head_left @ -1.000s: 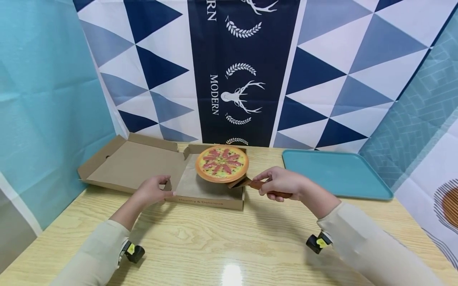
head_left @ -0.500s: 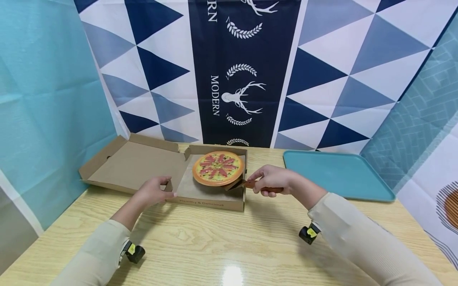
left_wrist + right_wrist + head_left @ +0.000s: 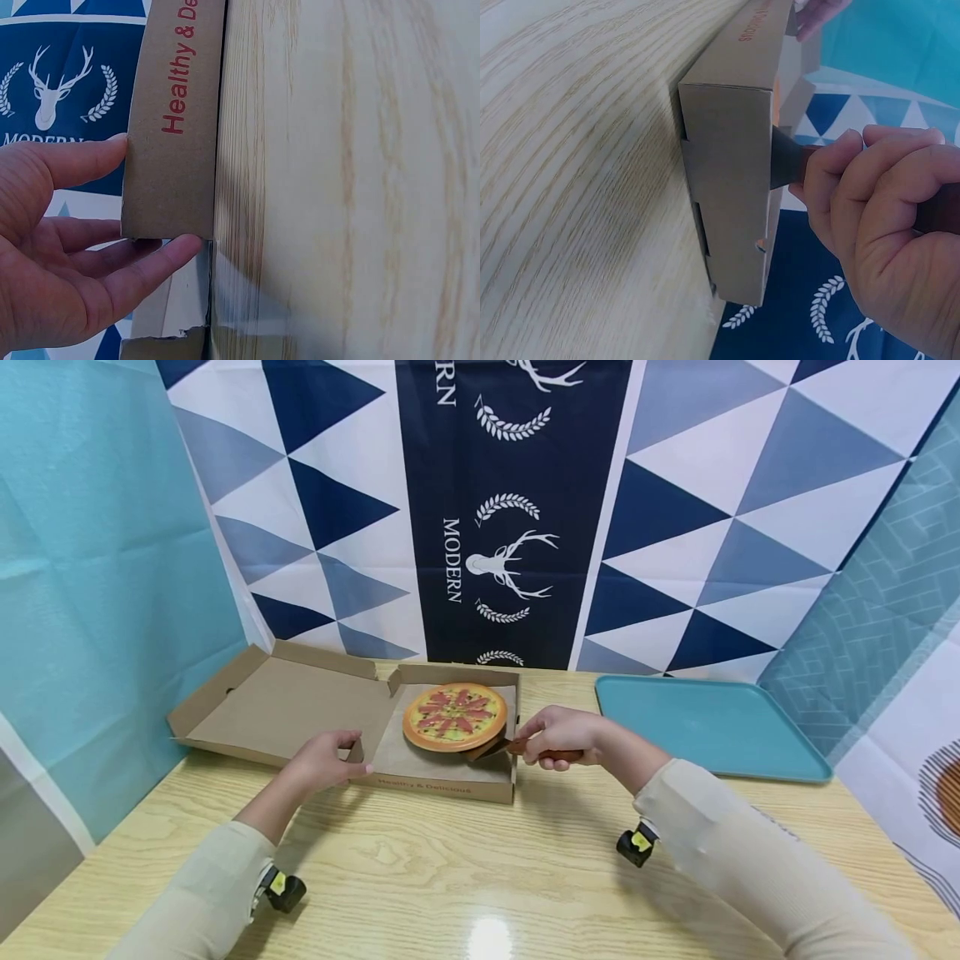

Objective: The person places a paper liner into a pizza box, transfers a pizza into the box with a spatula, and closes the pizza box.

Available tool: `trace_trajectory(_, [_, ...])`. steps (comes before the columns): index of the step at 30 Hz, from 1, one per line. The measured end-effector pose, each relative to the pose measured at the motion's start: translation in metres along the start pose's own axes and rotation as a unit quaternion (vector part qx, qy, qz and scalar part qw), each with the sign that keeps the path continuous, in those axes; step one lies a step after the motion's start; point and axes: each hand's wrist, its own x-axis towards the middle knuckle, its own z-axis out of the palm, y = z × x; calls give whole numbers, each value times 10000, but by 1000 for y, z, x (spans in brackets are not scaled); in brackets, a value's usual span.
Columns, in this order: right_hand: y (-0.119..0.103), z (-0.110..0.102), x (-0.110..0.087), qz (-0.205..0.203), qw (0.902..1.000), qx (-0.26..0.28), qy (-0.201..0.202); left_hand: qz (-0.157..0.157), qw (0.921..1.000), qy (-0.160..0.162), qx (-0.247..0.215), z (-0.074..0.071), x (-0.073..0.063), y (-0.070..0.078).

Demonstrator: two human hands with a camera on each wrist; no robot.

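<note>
In the head view, a round toy-like pizza [image 3: 453, 717] with a thick orange crust and red toppings lies over the right part of the open pizza box [image 3: 450, 787]. My right hand [image 3: 558, 739] grips the wooden handle of a pizza server [image 3: 491, 747], whose metal blade passes over the box's right wall and under the pizza's near edge. In the right wrist view, the fingers wrap round the handle and the dark blade [image 3: 786, 159] shows above the wall. My left hand [image 3: 324, 760] holds the box's front left corner, thumb on the wall's top edge, fingers at its end.
The box lid [image 3: 281, 702] lies folded back to the left. A teal tray [image 3: 705, 727] sits at the right rear of the wooden table [image 3: 420, 868]. Patterned cloth [image 3: 517, 510] hangs directly behind the box and tray.
My right hand has moved left and slightly up, taking the server further over the box. The pizza has come down and a little left into the box. My left hand has stayed put.
</note>
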Motion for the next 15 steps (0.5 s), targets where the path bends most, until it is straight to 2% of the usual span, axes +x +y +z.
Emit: trace_trajectory(15, [-1, 4, 4, 105, 9999, 81, -38, 11, 10000, 12, 16, -1, 0, -1])
